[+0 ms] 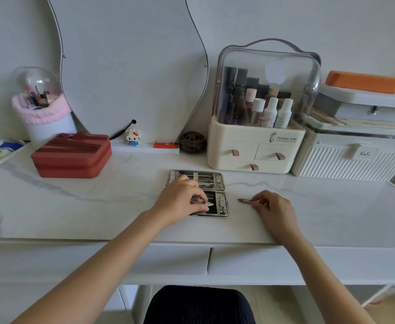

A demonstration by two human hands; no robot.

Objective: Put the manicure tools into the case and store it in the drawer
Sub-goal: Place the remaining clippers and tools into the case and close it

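The manicure case (218,176) lies open on the white marble desk, its far half lined with several metal tools. My left hand (180,199) rests over the near half (222,204) and pinches a metal clipper-like tool (202,202) against the black lining. To the right of the case, my right hand (272,206) holds a small metal nipper (244,200) by its handles, jaws pointing left, low over the desk. Two shut drawer fronts (250,259) sit under the desk edge.
A red zip case (72,155) sits at the left. Behind stand a brush holder (42,106), a curved mirror (131,66), a clear-lidded cosmetic organiser with small drawers (257,150) and a white ribbed box (350,160). A dark stool (198,305) is under the desk.
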